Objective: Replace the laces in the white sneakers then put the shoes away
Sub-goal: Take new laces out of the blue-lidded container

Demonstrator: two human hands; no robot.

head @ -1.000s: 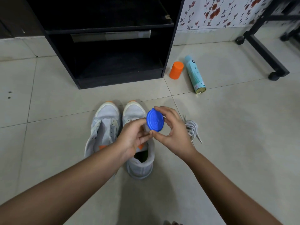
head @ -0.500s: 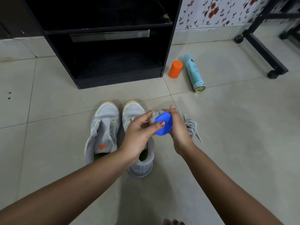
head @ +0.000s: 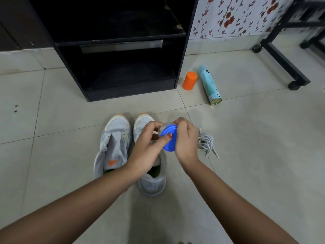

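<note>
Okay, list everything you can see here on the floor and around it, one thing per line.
sneakers: 2, white with orange accents, side by side on the floor
laces: 1 loose bundle, pale grey, on the floor right of the sneakers
jar: 1, blue lid, held above the sneakers
cap: 1, orange, upright by the cabinet
spray can: 1, pale teal, lying beside the cap
cabinet: 1, black, open, behind the sneakers
wheeled frame: 1, black, far right
left hand: 1, grips the jar, thumb on lid
right hand: 1, grips the jar
</note>
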